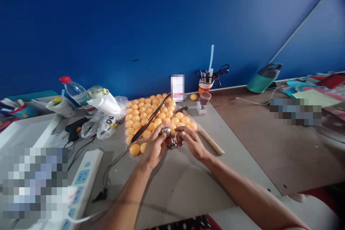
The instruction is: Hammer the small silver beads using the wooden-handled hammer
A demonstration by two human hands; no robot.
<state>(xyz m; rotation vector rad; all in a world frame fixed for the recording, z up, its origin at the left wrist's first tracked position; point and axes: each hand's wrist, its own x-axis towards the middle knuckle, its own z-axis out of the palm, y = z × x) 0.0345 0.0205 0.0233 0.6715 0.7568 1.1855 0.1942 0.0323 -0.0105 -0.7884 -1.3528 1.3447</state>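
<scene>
In front of me, my left hand (155,147) is closed around a shiny silver ball (166,130) with a faceted or beaded surface. Just below it, between both hands, lies a cluster of small shiny silver pieces (173,145). My right hand (194,143) is close beside, its fingers bent and drawn together near the ball and the cluster. Whether anything is pinched there is too small to tell. Behind the hands lie many orange balls (136,118) in clear plastic packing, with a black strap-like strip (148,121) across them.
Thin wooden sticks (211,143) lie right of my right hand. A white power strip (87,167) and cables are at left, near a black glue gun (74,129) and plastic bags. At the back stand a cup of pens (205,87), a small tub (205,97) and a teal bottle (262,79).
</scene>
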